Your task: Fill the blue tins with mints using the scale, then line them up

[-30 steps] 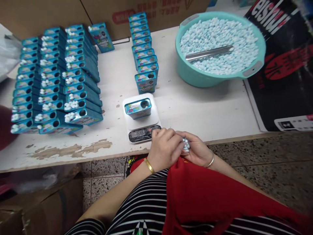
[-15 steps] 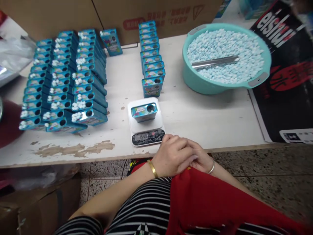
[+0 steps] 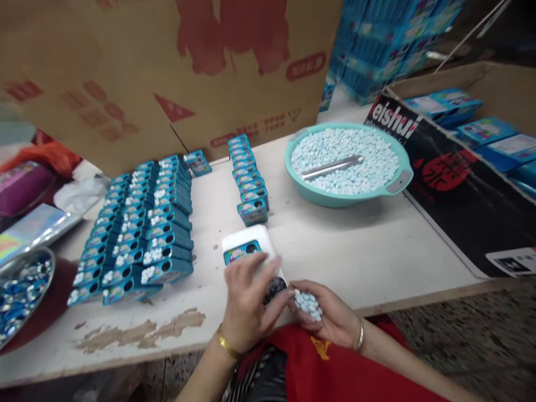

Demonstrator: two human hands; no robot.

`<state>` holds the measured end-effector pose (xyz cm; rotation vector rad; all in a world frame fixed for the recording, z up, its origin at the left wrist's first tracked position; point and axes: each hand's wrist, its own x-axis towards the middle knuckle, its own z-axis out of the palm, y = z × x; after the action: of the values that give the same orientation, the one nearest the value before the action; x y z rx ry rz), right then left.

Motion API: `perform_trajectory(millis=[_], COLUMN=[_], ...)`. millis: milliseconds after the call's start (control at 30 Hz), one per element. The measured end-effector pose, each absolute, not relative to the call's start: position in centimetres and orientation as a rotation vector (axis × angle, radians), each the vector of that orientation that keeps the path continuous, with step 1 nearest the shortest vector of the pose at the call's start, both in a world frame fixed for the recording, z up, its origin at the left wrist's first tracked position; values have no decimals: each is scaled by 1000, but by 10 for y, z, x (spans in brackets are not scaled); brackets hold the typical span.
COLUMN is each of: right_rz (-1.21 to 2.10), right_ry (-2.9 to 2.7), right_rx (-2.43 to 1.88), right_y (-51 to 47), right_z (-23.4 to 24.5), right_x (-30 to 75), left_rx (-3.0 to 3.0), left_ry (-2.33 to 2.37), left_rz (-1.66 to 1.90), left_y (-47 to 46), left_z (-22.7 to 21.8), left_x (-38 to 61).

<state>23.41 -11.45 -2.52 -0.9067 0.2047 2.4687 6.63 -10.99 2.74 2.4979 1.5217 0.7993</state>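
My right hand (image 3: pixel 333 315) is turned palm up and cupped round a small heap of pale blue candies (image 3: pixel 307 304). My left hand (image 3: pixel 247 296) has its fingers apart, slightly blurred, over the front of the white kitchen scale (image 3: pixel 268 240); its thumb reaches to the edge of the heap. On the scale stands a blue candy box (image 3: pixel 240 251) with a dark round hole on top, partly covered by my left fingers. The scale's display is mostly hidden. Behind it runs a row of similar boxes (image 3: pixel 251 192).
A turquoise basin (image 3: pixel 335 200) full of candies, with a metal scoop (image 3: pixel 330 167) on top, sits to the right. Several rows of boxes (image 3: pixel 138 234) topped with white pieces stand at left, beside a red bowl (image 3: pixel 52 296). A large carton (image 3: pixel 138 72) backs the table.
My hands were clasped together at the table edge; now they are apart. The left has moved over the scale, and the right has opened upward, showing candies. The view has tilted up.
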Motion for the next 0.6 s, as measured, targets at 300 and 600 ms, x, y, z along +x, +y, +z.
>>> perform_trajectory(millis=[300, 600], right_rz=[2270, 2112], right_ry=[75, 131], right_rx=[-1017, -1170], right_y=[-94, -97], right_z=[-39, -67], right_x=[251, 270], left_rx=[2395, 2297], left_ry=[1583, 2110], left_rz=[329, 325], left_y=[-45, 147], left_z=[52, 47], left_x=[-30, -100])
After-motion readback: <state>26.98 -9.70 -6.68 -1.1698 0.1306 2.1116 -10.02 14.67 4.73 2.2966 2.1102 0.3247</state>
